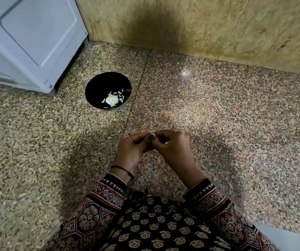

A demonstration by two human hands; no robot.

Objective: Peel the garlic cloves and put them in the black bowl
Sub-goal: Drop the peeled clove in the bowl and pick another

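A white appliance point(31, 38) stands at far left, cut off by the frame; two small marks point(48, 83) near its lower corner are too small to read. Just beside it, the black bowl point(100, 86) sits on the speckled counter point(236, 115), holding pale peeled cloves point(112, 99). Nearer the person, the left hand point(131, 151) and right hand point(174, 151) meet, their curled fingers point(167, 134) pinching a garlic clove point(152, 133) between them. It is mostly hidden, and whether its skin is off cannot be told. A pale object point(290, 238) is cut off at bottom right.
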